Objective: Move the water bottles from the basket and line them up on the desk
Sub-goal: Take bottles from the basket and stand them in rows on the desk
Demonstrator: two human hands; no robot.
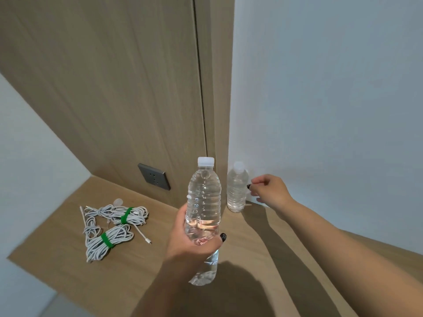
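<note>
I am seeing the left hand gripping a bottle upright at frame center, while the right hand, fingers loosely open, is hovering just beside the second bottle standing on the desk at center right.

Held bottle midsection hidden by left hand; right fingers blurred.

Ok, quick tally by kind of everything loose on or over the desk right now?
Water bottles: 2, one standing in the corner, one held in the left hand
Cable bundles with green ties: 2
Total: 4
No basket in view.
</note>
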